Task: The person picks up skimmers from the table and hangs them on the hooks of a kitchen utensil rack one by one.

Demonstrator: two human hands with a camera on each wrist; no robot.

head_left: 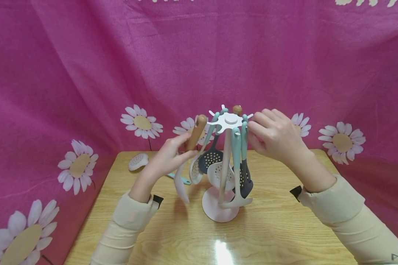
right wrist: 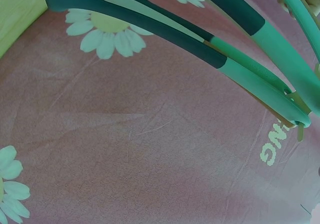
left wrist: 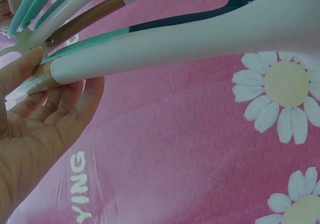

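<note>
In the head view a white utensil rack carries several hanging kitchen tools. To its left, my left hand grips the wooden handle of a white utensil, whose head hangs low and edge-on. The left wrist view shows my thumb and fingers round this handle, where it joins the white shaft. At the rack's right side is my right hand, fingers bent, close beside the teal handles. I cannot tell whether it grips the rack; its fingertips are hidden.
Among the hanging tools are a dark perforated skimmer, a white perforated one and a dark-headed tool. A white perforated tool lies at the wooden table's back left. A pink flowered cloth surrounds the table.
</note>
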